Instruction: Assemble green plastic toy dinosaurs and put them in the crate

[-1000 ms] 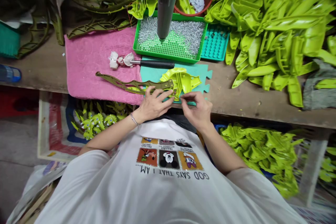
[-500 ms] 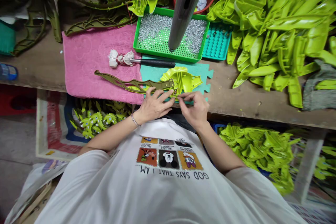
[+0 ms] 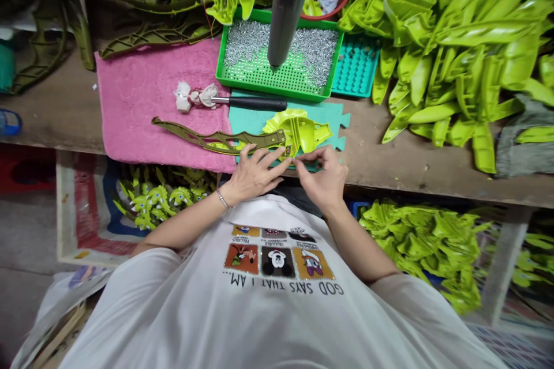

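"Where's the lime-green plastic piece?"

"On the teal foam mat, joined to an olive plastic arm running left off the mat."

"And the hands?"

"At the mat's near edge: the left hand lies spread on the arm, and the right hand has its fingertips pinched together at the piece."

"Beyond the mat?"

"A black-handled screwdriver, then a green tray of silver screws."
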Action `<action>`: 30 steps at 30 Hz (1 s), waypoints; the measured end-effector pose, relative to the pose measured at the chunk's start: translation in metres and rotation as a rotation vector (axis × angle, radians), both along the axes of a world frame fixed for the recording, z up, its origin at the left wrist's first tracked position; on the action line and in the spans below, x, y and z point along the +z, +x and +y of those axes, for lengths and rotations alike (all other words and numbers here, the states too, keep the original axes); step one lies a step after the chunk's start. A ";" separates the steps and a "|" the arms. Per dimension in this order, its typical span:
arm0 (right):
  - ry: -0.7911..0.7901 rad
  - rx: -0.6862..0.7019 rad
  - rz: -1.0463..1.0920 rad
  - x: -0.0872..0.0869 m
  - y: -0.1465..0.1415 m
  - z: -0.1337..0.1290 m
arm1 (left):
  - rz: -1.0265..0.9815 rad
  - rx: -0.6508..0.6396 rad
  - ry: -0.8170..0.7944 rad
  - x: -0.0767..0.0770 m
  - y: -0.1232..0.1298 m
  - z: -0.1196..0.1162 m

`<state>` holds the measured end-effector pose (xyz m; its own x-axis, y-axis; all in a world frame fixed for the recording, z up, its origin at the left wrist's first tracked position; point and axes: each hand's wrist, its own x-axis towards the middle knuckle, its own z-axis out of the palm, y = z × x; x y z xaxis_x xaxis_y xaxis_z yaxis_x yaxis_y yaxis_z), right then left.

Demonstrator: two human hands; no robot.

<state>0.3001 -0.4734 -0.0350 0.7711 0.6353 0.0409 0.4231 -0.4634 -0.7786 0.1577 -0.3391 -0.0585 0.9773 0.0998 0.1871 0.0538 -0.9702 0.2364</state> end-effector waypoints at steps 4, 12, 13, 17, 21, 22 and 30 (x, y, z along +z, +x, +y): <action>0.008 -0.026 0.094 0.000 0.001 0.000 | -0.021 0.004 0.001 -0.001 0.000 0.000; -0.053 -0.066 0.157 0.001 0.001 0.002 | -0.016 0.012 -0.060 0.000 0.001 0.000; -0.053 -0.057 0.144 0.001 0.000 0.002 | 0.001 0.017 -0.074 -0.001 0.001 0.000; -0.063 0.004 0.091 0.004 0.001 0.003 | 0.011 0.032 -0.089 -0.001 0.001 -0.001; -0.147 0.040 0.055 0.010 0.009 0.004 | -0.026 0.018 -0.067 0.001 0.002 -0.001; -0.166 0.051 0.067 0.011 0.012 0.005 | -0.033 0.017 -0.058 0.001 0.002 -0.001; -0.177 0.043 0.150 0.014 0.015 0.007 | 0.010 0.054 -0.083 0.002 0.004 -0.004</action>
